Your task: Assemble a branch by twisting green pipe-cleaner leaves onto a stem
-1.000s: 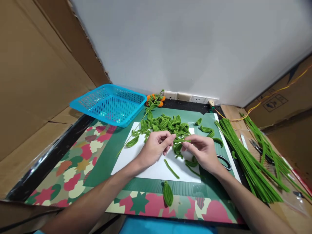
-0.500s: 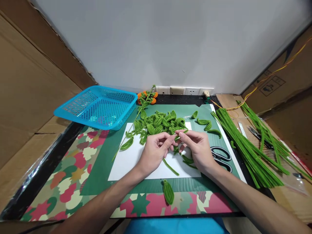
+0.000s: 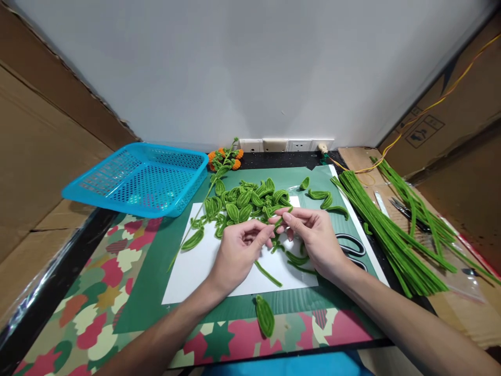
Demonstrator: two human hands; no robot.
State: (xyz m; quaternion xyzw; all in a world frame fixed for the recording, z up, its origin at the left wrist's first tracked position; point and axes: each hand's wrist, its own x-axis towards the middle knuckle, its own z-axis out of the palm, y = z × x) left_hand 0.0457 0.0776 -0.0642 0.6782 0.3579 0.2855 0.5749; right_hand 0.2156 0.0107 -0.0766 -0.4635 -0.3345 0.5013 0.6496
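Over the sheet of white paper (image 3: 219, 279), a short green pipe cleaner (image 3: 278, 224) is pinched between my two hands. My left hand (image 3: 239, 253) grips its lower end with thumb and forefinger. The upper end sits between the thumb and fingers of my right hand (image 3: 319, 240). Just beyond lies a heap of green pipe-cleaner leaves (image 3: 245, 198). A loose pipe-cleaner strip (image 3: 268, 273) lies on the paper beneath my hands. Nearer to me is a single finished leaf (image 3: 265, 317). My fingers partly cover the held piece, so its full shape is hidden.
A blue plastic basket (image 3: 136, 201) stands at the left. Orange flowers on a green stem (image 3: 222, 169) lie behind the heap. Scissors (image 3: 351, 245) rest by my right wrist. Farther right are a bundle of green pipe cleaners (image 3: 391, 235) and pliers (image 3: 409, 213).
The view has shifted so that most things appear a little farther left. My fingertips have drawn slightly apart along the pipe cleaner, which both hands still hold.
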